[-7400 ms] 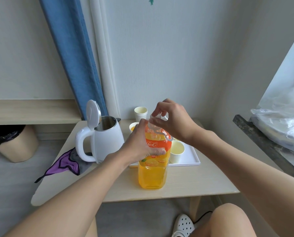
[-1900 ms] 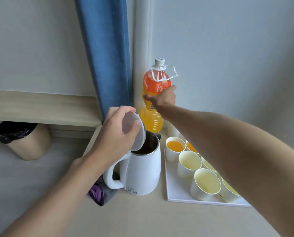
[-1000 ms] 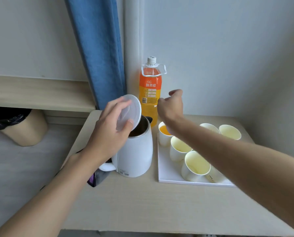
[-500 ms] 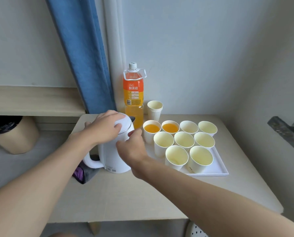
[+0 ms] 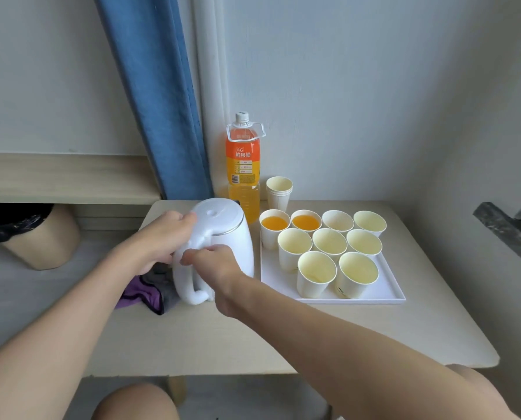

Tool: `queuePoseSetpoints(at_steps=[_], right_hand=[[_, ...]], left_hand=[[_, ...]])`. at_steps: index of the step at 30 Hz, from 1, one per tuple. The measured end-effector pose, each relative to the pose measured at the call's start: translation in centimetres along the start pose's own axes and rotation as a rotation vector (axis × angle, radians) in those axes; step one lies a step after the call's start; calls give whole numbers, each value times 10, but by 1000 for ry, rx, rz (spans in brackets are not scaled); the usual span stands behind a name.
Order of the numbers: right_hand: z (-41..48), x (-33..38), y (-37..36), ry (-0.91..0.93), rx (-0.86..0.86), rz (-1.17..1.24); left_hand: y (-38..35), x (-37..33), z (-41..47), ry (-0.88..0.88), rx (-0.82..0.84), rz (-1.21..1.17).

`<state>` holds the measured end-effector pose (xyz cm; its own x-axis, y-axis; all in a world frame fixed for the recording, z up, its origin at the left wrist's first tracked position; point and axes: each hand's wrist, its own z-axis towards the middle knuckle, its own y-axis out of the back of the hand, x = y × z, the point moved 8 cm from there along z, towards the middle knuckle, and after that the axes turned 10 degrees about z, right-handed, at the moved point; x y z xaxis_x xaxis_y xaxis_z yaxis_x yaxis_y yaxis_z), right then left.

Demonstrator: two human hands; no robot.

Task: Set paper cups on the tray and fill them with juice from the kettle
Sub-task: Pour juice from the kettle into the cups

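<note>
The kettle stands on the table with its lid closed. The left hand grips its upper left side, and the right hand curls at the handle, though I cannot tell if it closes round it. Just right of the kettle, the tray holds nine cups, two with juice; the bottle stands behind the kettle
</note>
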<state>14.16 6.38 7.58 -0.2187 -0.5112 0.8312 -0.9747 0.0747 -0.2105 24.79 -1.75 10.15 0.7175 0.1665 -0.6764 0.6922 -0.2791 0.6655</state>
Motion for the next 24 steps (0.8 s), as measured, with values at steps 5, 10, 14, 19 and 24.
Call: queuePoseSetpoints(at_steps=[5, 10, 14, 19, 24], right_hand=[[-7, -10, 14, 69, -141, 44], [-15, -10, 21, 60, -166, 48], [-23, -12, 26, 113, -222, 2], [-26, -8, 53, 231, -370, -90], [-56, 11, 71, 294, -316, -112]], left_hand=[[-22, -9, -33, 13, 218, -204], [-17, 11, -42, 56, 23, -279], [-30, 26, -46, 48, -150, -373], [-54, 31, -55, -48, -139, -318], [-54, 26, -62, -108, -223, -479]])
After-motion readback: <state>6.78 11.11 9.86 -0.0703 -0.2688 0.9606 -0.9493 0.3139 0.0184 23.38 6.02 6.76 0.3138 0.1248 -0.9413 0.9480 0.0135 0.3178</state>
